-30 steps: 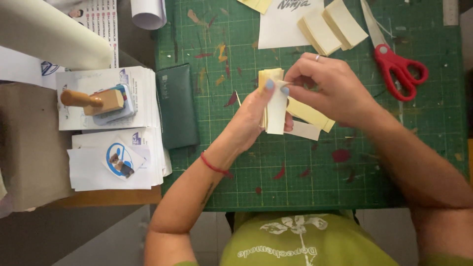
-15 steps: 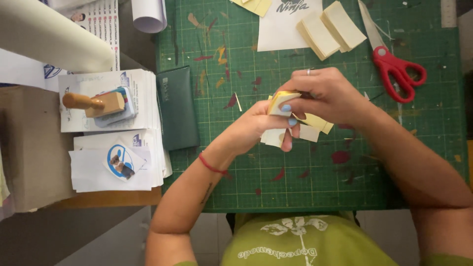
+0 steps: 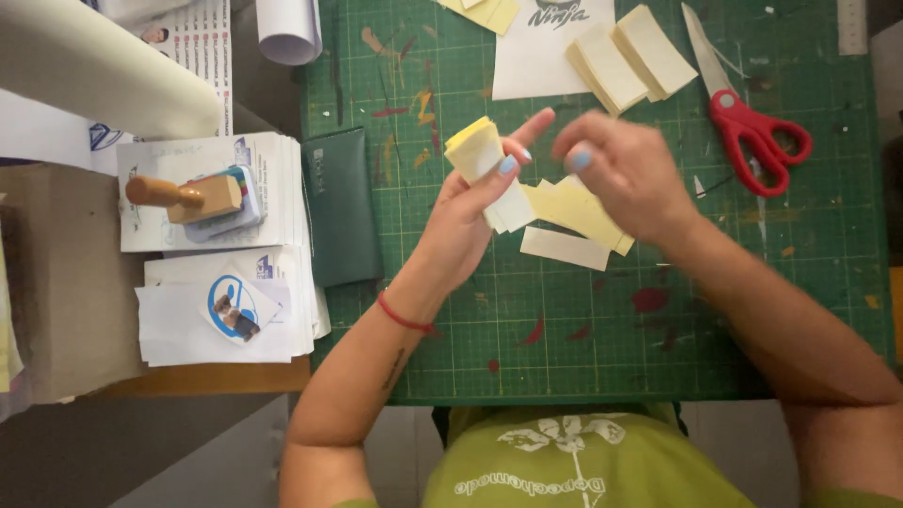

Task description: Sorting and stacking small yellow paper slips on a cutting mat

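Observation:
My left hand grips a small stack of pale yellow paper slips, held upright above the green cutting mat. My right hand hovers just right of the stack, blurred, fingers curled and apart from it; whether it holds a slip I cannot tell. Under it lie loose yellow slips and one cream strip on the mat.
Red-handled scissors lie at the mat's upper right, beside two cream paper stacks and a white sheet. A dark green pouch sits at the mat's left edge. Left of it are printed paper piles, a wooden-handled stamp and rolled paper.
Both hands were closed together on the slips over the mat. Now they have parted: the left hand has tilted the stack up to the left, and the right hand has drawn off to the right.

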